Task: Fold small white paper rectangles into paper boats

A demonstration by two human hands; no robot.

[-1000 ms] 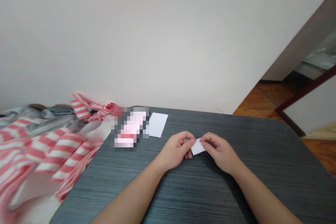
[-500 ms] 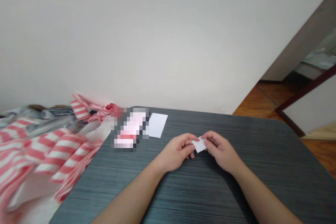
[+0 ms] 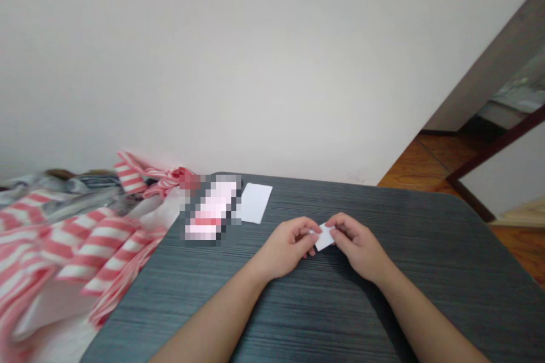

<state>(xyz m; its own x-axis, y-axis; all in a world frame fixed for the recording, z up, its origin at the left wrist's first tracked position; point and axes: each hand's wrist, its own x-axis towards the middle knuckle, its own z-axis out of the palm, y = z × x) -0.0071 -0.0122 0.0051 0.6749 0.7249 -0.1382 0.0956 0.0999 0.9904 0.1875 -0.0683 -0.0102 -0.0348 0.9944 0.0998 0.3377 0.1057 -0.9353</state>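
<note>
A small piece of white paper (image 3: 325,237) is pinched between my two hands above the middle of the dark table. My left hand (image 3: 288,248) holds its left edge between fingertips and thumb. My right hand (image 3: 356,248) grips the right side, and its fingers hide part of the paper. Farther up the table, a larger white paper rectangle (image 3: 256,203) lies flat, well beyond both hands. Beside it lies a pixelated pink-and-white object (image 3: 210,208), blurred too much to identify.
The grey wood-grain table (image 3: 340,317) has a rounded far right corner. Red-and-white striped fabric (image 3: 85,249) lies in a heap along its left edge. A white wall stands behind the table, and a wooden floor shows at the right.
The small paper has turned slightly in my fingers, and my hands have drawn a little closer around it. The larger paper and the striped fabric stay put.
</note>
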